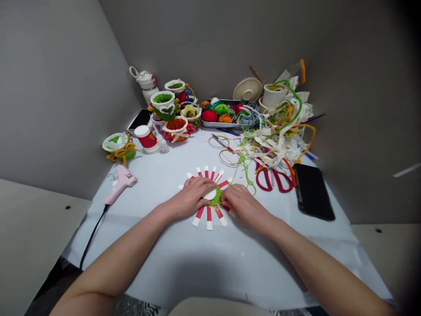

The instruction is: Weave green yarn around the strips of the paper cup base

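You are working at mid-table, with the red-and-white paper-strip wheel point(208, 215) lying flat on the white table sheet point(184, 259), directly in front of you. Your left hand point(187, 197) is pressing down across the white centre disc point(209, 193), fingers narrowly together; this is probably pinning the strips against sliding. Your right hand point(245, 206) is curling in at the green yarn ring point(216, 198), but you are hiding the fingertips, so I cannot tell whether they are pinching it. A loose green yarn strand point(245, 169) is trailing just beyond your right hand. Red-handled scissors point(272, 180) and a black phone point(312, 192) are lying to the right, near the sheet's edge. A pink glue gun point(120, 182) is resting well left, its cord running off the table edge. Open sheet is extending in front of your forearms and left of the wheel.
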The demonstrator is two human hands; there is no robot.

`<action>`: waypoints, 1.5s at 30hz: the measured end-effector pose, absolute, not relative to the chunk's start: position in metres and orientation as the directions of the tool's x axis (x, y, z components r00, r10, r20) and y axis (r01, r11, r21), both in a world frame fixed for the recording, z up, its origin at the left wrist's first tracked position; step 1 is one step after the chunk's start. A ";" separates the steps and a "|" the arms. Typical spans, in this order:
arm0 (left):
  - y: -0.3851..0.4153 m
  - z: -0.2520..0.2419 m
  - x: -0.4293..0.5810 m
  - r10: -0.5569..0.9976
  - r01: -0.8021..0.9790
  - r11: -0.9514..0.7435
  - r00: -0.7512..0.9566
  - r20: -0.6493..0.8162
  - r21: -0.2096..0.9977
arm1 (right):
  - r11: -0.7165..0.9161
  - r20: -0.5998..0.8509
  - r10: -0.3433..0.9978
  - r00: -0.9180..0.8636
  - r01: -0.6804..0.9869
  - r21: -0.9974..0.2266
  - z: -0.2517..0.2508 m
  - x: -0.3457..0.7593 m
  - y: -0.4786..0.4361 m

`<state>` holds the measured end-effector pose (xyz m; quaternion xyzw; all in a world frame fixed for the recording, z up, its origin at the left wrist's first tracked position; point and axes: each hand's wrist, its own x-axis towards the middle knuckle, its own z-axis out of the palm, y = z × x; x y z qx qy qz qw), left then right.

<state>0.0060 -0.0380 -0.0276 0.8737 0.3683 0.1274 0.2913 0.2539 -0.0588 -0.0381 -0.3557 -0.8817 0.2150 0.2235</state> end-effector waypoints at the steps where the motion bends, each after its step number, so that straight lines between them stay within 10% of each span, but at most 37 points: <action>1: -0.038 -0.028 0.006 0.716 0.571 -0.559 0.698 0.003 0.601 | 0.647 0.223 0.724 -0.653 0.530 -0.548 -0.038 0.254 -0.059; 10: -0.034 -0.030 0.002 0.689 0.533 -0.593 0.723 0.038 0.603 | 0.586 0.152 0.759 -0.634 0.562 -0.584 -0.027 0.277 -0.073; 20: -0.033 -0.030 0.002 0.687 0.546 -0.593 0.726 0.018 0.592 | 0.081 0.420 0.907 0.008 0.978 -0.193 -0.019 0.385 -0.033; 25: -0.034 -0.028 0.001 0.684 0.545 -0.597 0.729 0.019 0.589 | 0.152 0.382 0.914 -0.134 0.988 -0.016 -0.021 0.380 -0.031; 31: -0.035 -0.025 0.001 0.683 0.534 -0.597 0.730 0.030 0.599 | 0.648 0.290 0.760 -0.581 0.656 -0.386 -0.019 0.291 -0.055; 45: -0.036 -0.023 0.003 0.691 0.549 -0.586 0.723 0.013 0.596 | 0.564 0.116 0.791 -0.601 0.643 -0.518 -0.035 0.254 -0.062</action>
